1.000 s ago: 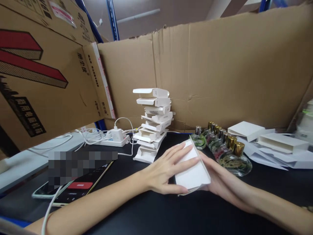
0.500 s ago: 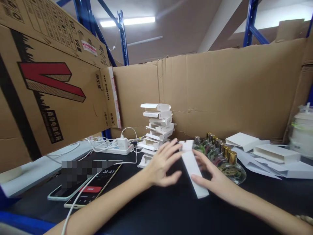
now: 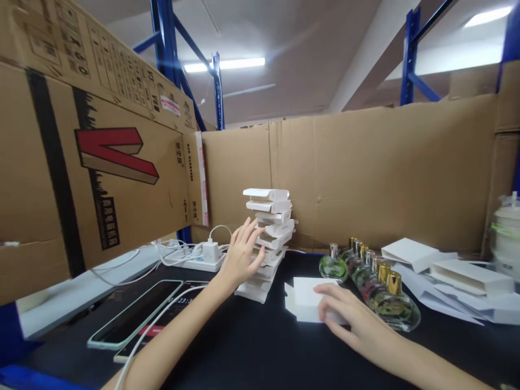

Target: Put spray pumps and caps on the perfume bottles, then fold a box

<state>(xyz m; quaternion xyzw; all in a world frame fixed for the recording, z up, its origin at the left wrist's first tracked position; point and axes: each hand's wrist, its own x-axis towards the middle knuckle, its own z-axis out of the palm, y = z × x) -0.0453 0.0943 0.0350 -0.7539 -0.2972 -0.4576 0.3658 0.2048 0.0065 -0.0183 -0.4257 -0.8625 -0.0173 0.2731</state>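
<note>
My left hand (image 3: 241,257) is raised, fingers spread, in front of the stack of white boxes (image 3: 268,207). It covers part of the stack, and whether it touches a box I cannot tell. My right hand (image 3: 347,314) bends its fingers and thumb over the right end of a small white carton (image 3: 306,298). This carton lies on the black table top, its flaps pointing left. Just behind the right hand stands a row of round glass bottles (image 3: 392,306) with gold and silver caps. One bottle with green contents (image 3: 333,266) stands at the row's left.
Two phones (image 3: 134,314) lie at the left, crossed by a white cable. A white power strip (image 3: 199,262) with plugs sits behind them. More white cartons and sheets (image 3: 467,276) are piled at the right, near a plastic cup (image 3: 506,233). Cardboard walls (image 3: 365,173) enclose the table.
My left hand has moved left from the carton towards the stack. The carton, narrow side up before, now lies with its broad face up under my right hand. The whole view has shifted somewhat.
</note>
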